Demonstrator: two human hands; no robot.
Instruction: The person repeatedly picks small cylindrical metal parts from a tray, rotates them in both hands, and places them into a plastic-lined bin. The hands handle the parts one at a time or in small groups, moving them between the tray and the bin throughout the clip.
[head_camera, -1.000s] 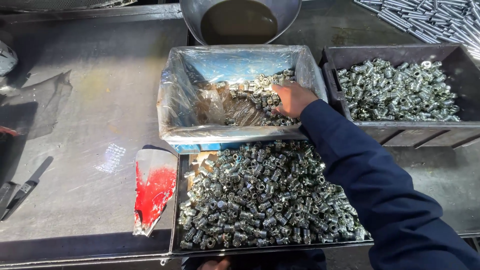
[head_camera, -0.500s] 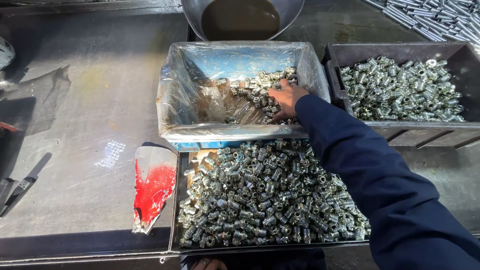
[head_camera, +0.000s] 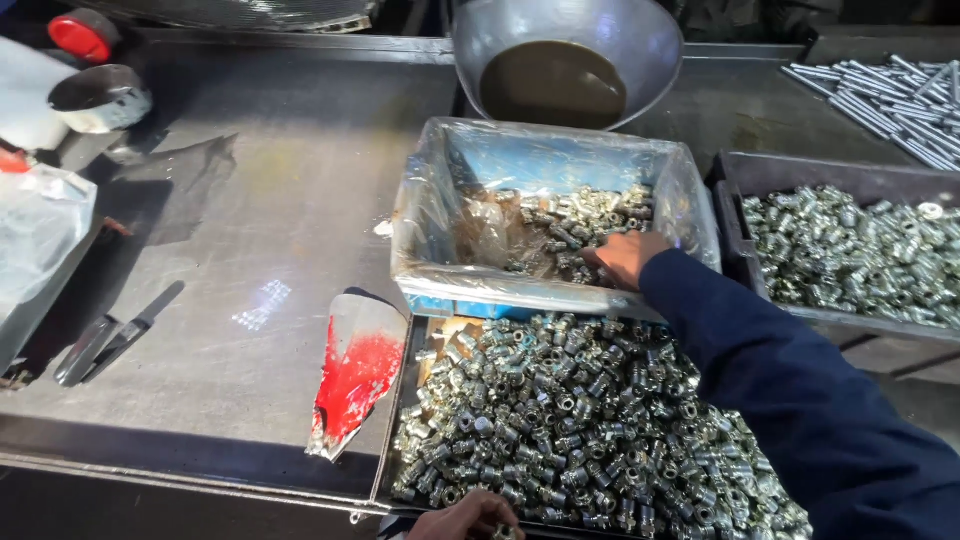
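The right hand (head_camera: 625, 258) reaches into the plastic-lined box (head_camera: 432, 200), palm down on the heap of small metal fittings (head_camera: 570, 225) lying there; its fingers are bent loosely together and dig into the pile, but their tips are buried among the pieces, so whether they pinch one cannot be told. The dark blue sleeve (head_camera: 800, 400) runs from the lower right corner across the near tray (head_camera: 390, 470) and covers part of its load. The left hand (head_camera: 470, 518) shows only as knuckles at the bottom edge, curled at the tray's front rim; the frame cuts it off, and whether its fingers are closed cannot be made out.

The fittings are short, shiny, silvery-yellow pieces — threaded, hollow, tumbled at every angle; in the box they lie toward the right and back, with crumpled lining bare on the left. A far greater mass fills the near tray, and another dark tray (head_camera: 735, 190) at the right holds more.
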